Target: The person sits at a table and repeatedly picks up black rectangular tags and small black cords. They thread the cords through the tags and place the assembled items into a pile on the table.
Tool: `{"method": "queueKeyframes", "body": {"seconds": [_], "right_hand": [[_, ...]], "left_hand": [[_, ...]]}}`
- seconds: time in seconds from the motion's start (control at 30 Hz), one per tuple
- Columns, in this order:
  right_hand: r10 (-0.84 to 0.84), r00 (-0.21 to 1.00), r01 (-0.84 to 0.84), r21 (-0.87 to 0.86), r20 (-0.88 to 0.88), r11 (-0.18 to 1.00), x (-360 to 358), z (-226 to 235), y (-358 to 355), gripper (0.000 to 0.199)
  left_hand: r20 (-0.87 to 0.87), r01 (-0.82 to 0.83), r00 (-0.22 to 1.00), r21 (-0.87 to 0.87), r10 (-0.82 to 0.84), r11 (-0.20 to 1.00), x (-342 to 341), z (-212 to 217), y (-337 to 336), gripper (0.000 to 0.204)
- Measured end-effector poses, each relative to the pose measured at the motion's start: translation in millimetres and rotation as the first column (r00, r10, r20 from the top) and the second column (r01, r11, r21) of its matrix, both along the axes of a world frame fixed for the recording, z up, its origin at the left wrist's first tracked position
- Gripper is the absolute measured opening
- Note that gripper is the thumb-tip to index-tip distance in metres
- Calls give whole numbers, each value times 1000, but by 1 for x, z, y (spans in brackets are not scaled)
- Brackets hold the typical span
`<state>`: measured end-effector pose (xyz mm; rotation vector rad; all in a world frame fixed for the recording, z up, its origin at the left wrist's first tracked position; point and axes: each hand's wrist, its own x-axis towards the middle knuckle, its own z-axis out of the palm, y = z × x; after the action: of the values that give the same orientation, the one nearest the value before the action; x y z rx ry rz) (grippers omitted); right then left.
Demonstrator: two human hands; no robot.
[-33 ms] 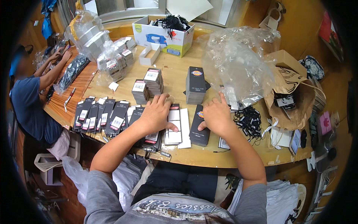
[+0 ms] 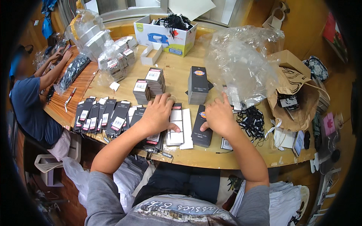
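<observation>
"Two hands in, both on tags?"

"Yep. L hand [image 2: 158, 115] half open, fingers loosely spread, thumb flat on a rect. stack of white-labelled card tags [image 2: 174, 126]. R hand [image 2: 219, 116] also part open, thumb on a stack of smooth blk tags [image 2: 201, 136]. Can't tell if either presses hard."

"Where are the stacks?"

"Near edge of the wooden tabletop [image 2: 241, 158], side by side, thin white card strip [image 2: 186, 130] btwn."

"Surroundings?"

"Taller, squared blk stack [image 2: 198, 86] beyond; 2 brick-like label stacks [image 2: 148, 86] to its L. Far L: overlapping long blk tags [image 2: 100, 115], white stickers on. R side: crinkly clear plastic [image 2: 245, 62], tangled blk cords [image 2: 250, 122], creased brown paper bag [image 2: 299, 100]."
</observation>
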<state>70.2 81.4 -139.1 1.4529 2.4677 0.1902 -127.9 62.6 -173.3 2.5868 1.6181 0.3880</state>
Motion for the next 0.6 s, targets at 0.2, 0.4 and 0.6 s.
{"method": "queueKeyframes", "body": {"seconds": [0.2,0.4,0.6], "right_hand": [[-131,977,149,96,-170,984,2,-1,3,59],[-95,714,155,24,-694,988,13,23,-7,32],[14,268,-178,-36,-963,983,42,50,-45,19]], "left_hand": [[108,-23,994,169,5,985,12,7,-14,71],[718,-169,665,-121,204,978,12,18,-20,46],[903,112,317,-338,289,935,35,42,-46,25]]}}
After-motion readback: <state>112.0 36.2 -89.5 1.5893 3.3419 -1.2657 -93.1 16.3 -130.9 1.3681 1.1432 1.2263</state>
